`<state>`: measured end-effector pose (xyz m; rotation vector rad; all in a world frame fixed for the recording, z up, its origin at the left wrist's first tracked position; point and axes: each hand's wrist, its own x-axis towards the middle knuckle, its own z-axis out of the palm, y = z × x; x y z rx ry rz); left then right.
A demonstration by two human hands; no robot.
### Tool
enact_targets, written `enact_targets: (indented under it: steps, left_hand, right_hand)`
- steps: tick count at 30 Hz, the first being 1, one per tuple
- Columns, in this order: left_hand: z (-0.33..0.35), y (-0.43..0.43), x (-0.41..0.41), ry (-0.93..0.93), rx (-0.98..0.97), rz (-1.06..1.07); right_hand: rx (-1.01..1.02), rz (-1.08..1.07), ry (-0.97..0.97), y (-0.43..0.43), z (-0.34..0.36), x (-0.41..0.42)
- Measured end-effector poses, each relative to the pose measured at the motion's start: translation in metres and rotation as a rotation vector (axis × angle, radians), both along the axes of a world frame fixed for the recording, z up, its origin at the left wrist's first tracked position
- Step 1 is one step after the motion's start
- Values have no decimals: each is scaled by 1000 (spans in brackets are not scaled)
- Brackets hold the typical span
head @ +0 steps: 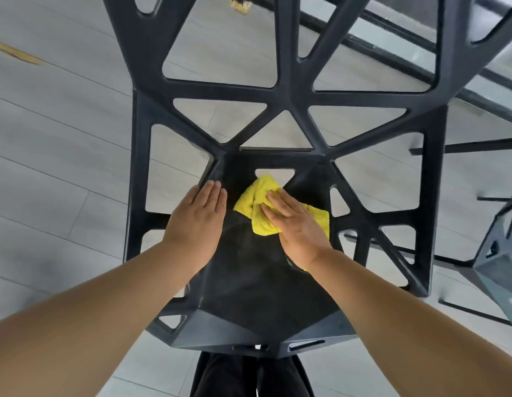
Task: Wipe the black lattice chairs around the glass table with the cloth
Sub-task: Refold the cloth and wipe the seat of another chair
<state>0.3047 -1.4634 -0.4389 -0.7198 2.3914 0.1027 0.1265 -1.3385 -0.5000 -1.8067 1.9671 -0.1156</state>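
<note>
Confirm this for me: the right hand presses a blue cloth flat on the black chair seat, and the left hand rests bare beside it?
Not quite: the cloth is yellow, not blue. The head view shows the right hand pressing it flat on the black chair seat, the left hand resting bare beside it.

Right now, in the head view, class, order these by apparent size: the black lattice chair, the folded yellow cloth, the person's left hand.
1. Black lattice chair: clearly largest.
2-3. Left hand and folded yellow cloth look alike; the right hand covers part of the cloth, so unranked.
</note>
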Motion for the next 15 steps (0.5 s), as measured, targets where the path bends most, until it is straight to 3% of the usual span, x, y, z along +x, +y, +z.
enact_targets:
  steps: [4,10,15]
  left_hand:
    - [-6,1,2,-9,61,-57]
    - [-12,5,3,-69,62,-129]
    - [-14,8,1,-114,32,-170]
  right_hand:
    - [73,33,115,16,11,-45]
    - [170,-285,249,-3,15,-60]
    - [200,-436,157,-4,8,-37]
